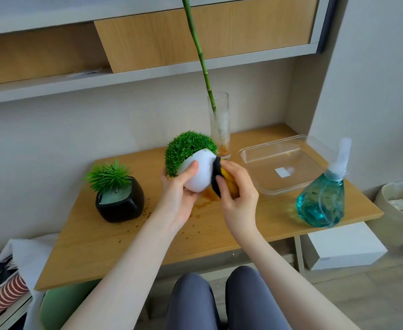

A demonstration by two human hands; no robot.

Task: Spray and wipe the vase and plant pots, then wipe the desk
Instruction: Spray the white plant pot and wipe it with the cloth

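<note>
My left hand grips a round white plant pot with a green leafy top, tilted to the left above the wooden desk. My right hand holds a yellow and black sponge pressed against the pot's right side. A black plant pot with a spiky green plant stands on the desk at the left. Behind the white pot stands a tall glass vase with a long green stalk. A spray bottle of blue liquid stands at the desk's right edge.
A clear plastic tray lies on the desk behind the spray bottle. Brown specks and a wet brown patch mark the desk under the pot. A white bin and a white box sit at the right. Shelves hang above.
</note>
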